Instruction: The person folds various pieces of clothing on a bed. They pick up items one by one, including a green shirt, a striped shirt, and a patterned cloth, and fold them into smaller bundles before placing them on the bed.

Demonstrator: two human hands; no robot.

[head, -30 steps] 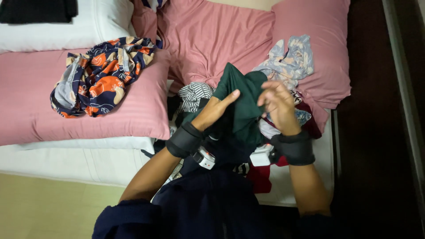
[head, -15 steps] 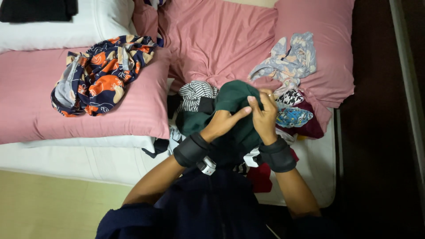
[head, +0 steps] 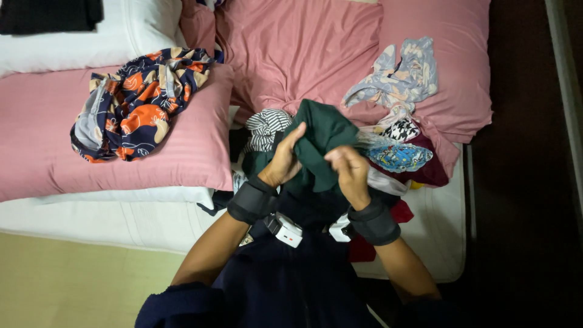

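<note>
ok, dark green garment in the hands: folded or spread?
Neither: bunched. The dark green garment is gathered in loose folds between the left hand and right hand, above the clothes pile.

Bedroom: bed (head: 121,212), pink pillows (head: 200,146), strewn clothes (head: 139,103).

You face bed (head: 121,225) with white sheet, pink striped pillows (head: 54,152) across it. Pale yellow-green floor (head: 73,285) lower left. Dark floor strip (head: 522,182) along right side. Light dim, warm.

Dark green garment (head: 325,136) hides both hands' fingers (head: 340,159).
</note>
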